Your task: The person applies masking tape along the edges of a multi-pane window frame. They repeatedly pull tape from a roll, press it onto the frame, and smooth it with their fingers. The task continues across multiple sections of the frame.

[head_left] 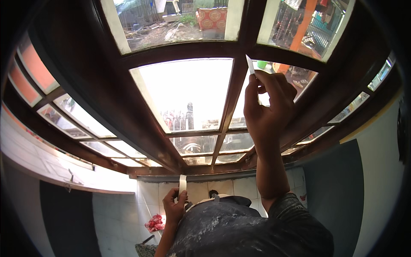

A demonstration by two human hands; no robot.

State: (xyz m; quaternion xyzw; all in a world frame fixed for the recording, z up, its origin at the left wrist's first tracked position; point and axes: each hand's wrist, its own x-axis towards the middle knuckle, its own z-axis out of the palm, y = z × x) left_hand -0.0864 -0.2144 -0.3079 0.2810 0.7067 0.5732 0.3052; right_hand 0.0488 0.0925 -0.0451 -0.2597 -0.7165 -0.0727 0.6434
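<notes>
My right hand is raised in front of the window, its thumb and fingers pinching a short white strip of tape. The strip's pointed upper end reaches the dark wooden window frame, close to where two bars cross; whether it touches the wood I cannot tell. Down by my waist, my left hand is closed round a pale roll of masking tape, seen edge-on.
Glass panes fill the frame, with a yard behind them. An opened white panel with a handle stands at left. On the tiled floor lies a crumpled red-and-white cloth. Grey-and-white walls flank both sides.
</notes>
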